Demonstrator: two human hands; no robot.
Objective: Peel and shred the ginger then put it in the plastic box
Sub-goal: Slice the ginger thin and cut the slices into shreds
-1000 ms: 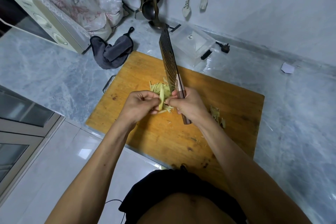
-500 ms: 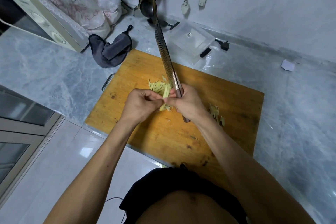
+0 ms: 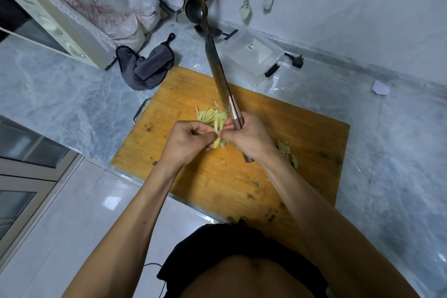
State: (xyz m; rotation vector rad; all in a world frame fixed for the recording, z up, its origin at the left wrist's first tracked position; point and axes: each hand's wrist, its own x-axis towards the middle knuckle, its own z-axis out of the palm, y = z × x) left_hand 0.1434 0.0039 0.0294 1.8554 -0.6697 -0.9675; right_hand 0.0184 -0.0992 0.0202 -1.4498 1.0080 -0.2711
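Over the wooden board [image 3: 285, 157], the two hands meet just above a heap of ginger shreds [image 3: 211, 116]. The left hand [image 3: 187, 144] is curled, with thumb and fingertips pinching a pale yellow ginger piece [image 3: 217, 143] that hangs down between both hands. The right hand [image 3: 249, 139] is wrapped round the handle of the knife [image 3: 219, 72], whose broad patterned blade points away from the person and rises over the far edge of the board; its fingertips also seem to touch the same piece, though the spot is too crowded to be sure.

The shreds lie on the board just beyond the knuckles, partly hidden by the hands. A smaller scatter of peel [image 3: 286, 152] lies on the board to the right of the right wrist.

The box [image 3: 256, 52] (clear plastic, with black clips at its sides) sits on the marble table [image 3: 60, 94] past the far edge of the board, to the right of the blade, and nothing yellow shows inside it. A grey cloth [image 3: 147, 68] lies crumpled on the table left of the board's far corner. A microwave [image 3: 55, 29] under a flowered cover stands at far left, a ladle [image 3: 193, 7] hangs on the wall behind the blade, and a scrap of white paper [image 3: 381, 87] lies on the table at right.
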